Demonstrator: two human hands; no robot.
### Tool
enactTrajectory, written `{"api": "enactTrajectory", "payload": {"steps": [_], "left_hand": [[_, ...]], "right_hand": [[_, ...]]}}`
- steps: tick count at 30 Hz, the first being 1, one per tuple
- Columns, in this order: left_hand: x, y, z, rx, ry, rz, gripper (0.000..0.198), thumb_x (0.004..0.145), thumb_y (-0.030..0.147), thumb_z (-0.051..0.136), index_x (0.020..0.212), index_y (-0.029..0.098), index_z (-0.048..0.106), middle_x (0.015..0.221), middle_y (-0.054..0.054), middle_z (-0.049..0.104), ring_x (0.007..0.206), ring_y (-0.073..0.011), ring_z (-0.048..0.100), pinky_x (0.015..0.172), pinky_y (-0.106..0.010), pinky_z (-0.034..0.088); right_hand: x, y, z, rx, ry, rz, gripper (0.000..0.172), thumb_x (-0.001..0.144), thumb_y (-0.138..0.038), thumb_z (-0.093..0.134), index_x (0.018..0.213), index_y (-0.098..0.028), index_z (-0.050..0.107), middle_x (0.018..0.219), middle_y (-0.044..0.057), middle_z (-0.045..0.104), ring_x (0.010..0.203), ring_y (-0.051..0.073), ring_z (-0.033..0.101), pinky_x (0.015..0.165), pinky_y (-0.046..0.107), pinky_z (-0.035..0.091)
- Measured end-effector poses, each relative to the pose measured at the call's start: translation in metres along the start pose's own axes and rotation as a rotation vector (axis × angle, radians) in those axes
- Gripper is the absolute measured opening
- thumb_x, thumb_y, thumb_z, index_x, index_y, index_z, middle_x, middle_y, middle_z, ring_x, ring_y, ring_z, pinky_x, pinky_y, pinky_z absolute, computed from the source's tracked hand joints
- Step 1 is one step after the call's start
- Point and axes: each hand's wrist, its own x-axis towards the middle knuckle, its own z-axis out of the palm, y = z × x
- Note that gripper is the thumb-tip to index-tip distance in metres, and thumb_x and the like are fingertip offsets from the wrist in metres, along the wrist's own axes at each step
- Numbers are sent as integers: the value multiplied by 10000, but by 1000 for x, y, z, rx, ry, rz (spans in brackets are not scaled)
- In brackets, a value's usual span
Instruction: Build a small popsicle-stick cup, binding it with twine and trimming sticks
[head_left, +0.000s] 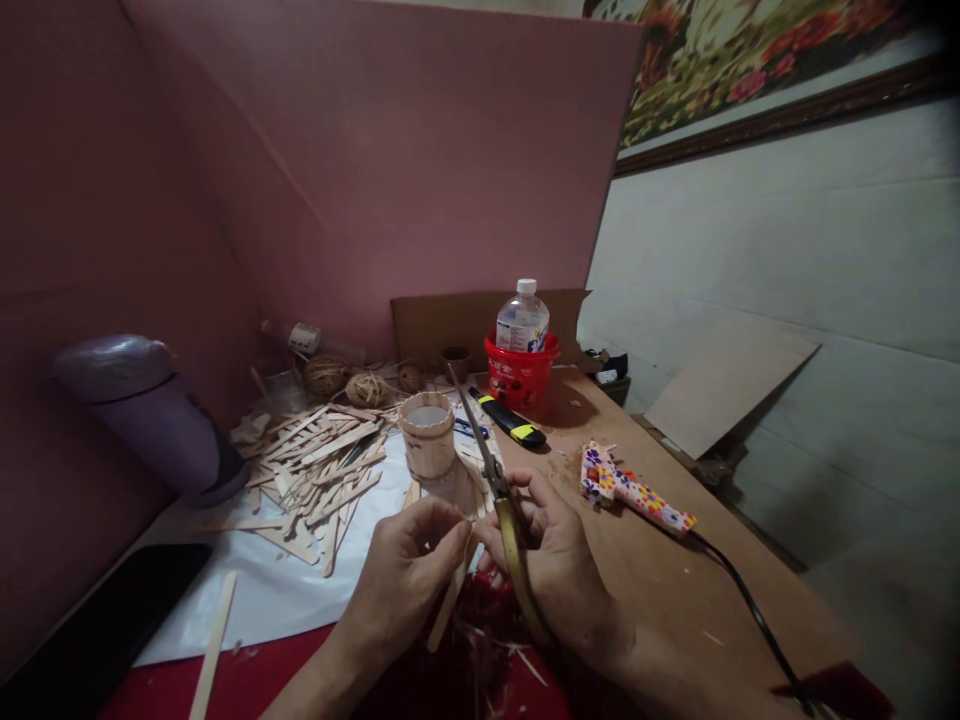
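My right hand [559, 565] is closed round the brass-coloured handles of a pair of scissors [513, 545], whose long dark blades point up and away. My left hand [409, 565] is closed in a pinch, its fingertips meeting those of my right hand. Something thin and pale shows at the fingertips, too small to name. Below them a wooden craft stick [448, 607] slants downward; whether a hand holds it I cannot tell. Just beyond my hands stands a round cup [429, 447] faced with upright craft sticks.
Loose craft sticks [322, 470] lie heaped on white sheeting [292, 600], near twine balls [366, 389]. A yellow-black utility knife [510, 418] lies before a red bucket [520, 385] holding a bottle [525, 318]. A flowered glue gun [630, 490] trails its cord rightward. A purple tumbler [154, 420] leans left.
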Motion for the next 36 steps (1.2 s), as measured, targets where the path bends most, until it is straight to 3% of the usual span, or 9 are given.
{"api": "enactTrajectory", "payload": {"steps": [4,7,10,15,19,23,30,36], "left_hand": [[0,1,-1,66,-7,162,190,830,306,554,835,157,671,765,-59,677,671,-156,598,593,-243,454],[2,4,-2,236,-6,338,172,853,235,500,825,165,655,726,-43,647,638,-139,576,578,-236,434],[4,8,-3,380,-8,418,174,858,180,458,790,168,617,687,-24,614,603,-127,547,571,-236,417],[6,9,-5,400,-39,362,198,888,220,416,783,169,576,702,-28,606,622,-137,536,589,-252,421],[5,4,-8,296,21,297,187,898,262,427,832,174,578,692,-17,604,614,-137,542,577,-246,424],[5,2,-8,336,-15,388,159,888,229,459,861,183,609,760,-30,634,671,-142,574,616,-248,429],[7,6,-5,599,-83,526,211,909,174,387,774,153,548,696,-30,562,619,-138,504,575,-259,375],[9,3,-10,510,-73,375,210,916,184,365,774,169,519,712,-19,573,629,-131,508,589,-250,387]], "right_hand": [[-1,3,-1,3,-24,-12,400,676,-178,725,984,-221,474,612,-63,597,498,87,539,457,178,442],[0,2,-1,-18,-27,-42,412,661,-145,728,983,-221,484,603,-73,575,506,80,529,477,173,444],[1,2,-2,-31,-42,-53,416,647,-117,727,979,-221,498,625,-72,569,538,81,538,505,172,451],[0,2,-1,30,-71,-5,399,679,-124,691,996,-230,472,651,-71,570,522,83,547,490,182,451],[0,2,1,83,-90,37,327,725,-155,654,973,-224,452,615,-75,549,488,83,528,459,185,437],[2,3,0,55,-71,16,380,687,-170,700,982,-223,467,628,-73,559,502,89,537,467,189,445],[2,5,-1,-33,-78,-43,420,655,-125,720,998,-224,498,717,-51,600,589,93,567,534,182,466],[1,3,3,71,-106,80,378,687,-155,670,990,-220,452,611,-89,548,445,64,521,425,162,434]]}}
